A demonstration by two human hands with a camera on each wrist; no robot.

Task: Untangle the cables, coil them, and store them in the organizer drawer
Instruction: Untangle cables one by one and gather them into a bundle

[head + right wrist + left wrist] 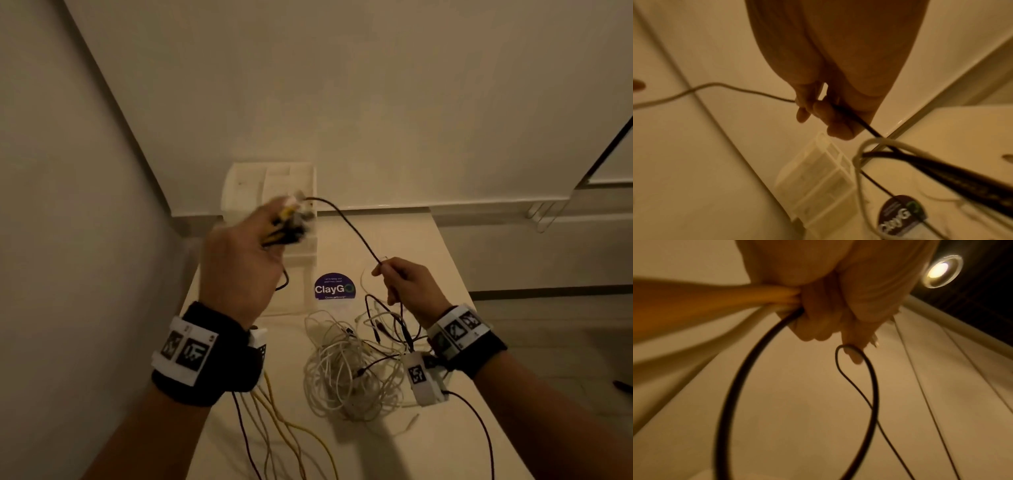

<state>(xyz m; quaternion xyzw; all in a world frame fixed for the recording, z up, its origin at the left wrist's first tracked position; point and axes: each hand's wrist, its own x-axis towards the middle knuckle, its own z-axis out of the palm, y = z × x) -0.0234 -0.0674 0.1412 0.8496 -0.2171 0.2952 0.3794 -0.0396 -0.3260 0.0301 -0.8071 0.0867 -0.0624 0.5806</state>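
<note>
The left hand (pixel 239 263), raised over the table's (pixel 428 260) far left corner, is fisted round a bundle of yellow cables (pixel 281 228) and a black cable (pixel 346 222). That cable runs right to the right hand (pixel 411 287), which pinches it above the white tangle (pixel 349 370) mid-table. The organizer drawer (pixel 274 185) stands at the far left edge.
</note>
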